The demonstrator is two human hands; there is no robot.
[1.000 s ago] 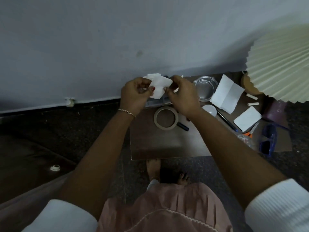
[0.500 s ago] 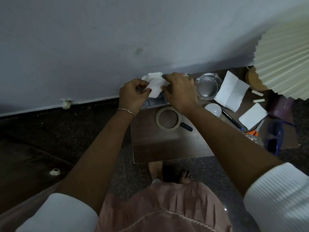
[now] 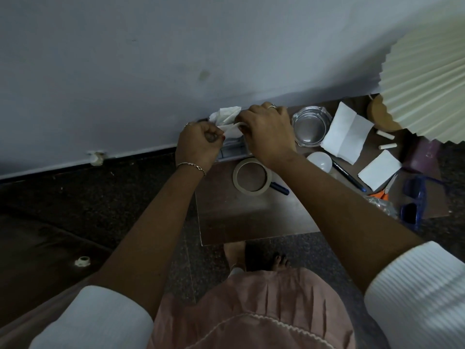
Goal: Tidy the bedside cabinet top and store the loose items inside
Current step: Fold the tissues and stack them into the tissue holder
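Note:
A crumpled white tissue (image 3: 226, 118) is held between both hands above the back left corner of the brown cabinet top (image 3: 251, 217). My left hand (image 3: 200, 142) grips its lower edge with curled fingers. My right hand (image 3: 268, 133) pinches the other side. Under the hands lies a grey flat object (image 3: 232, 151), mostly hidden. A tape roll (image 3: 252, 177) lies just in front of them.
A glass ashtray (image 3: 312, 127), folded white papers (image 3: 347, 133), a white bulb (image 3: 319, 161), pens (image 3: 348, 176), blue sunglasses (image 3: 412, 200), an orange item and a purple thing crowd the right side. A pleated lampshade (image 3: 427, 79) overhangs at the right. My feet stand below the front edge.
Both hands have drawn closer together and the tissue is more bunched between them. The view has shifted slightly left and down.

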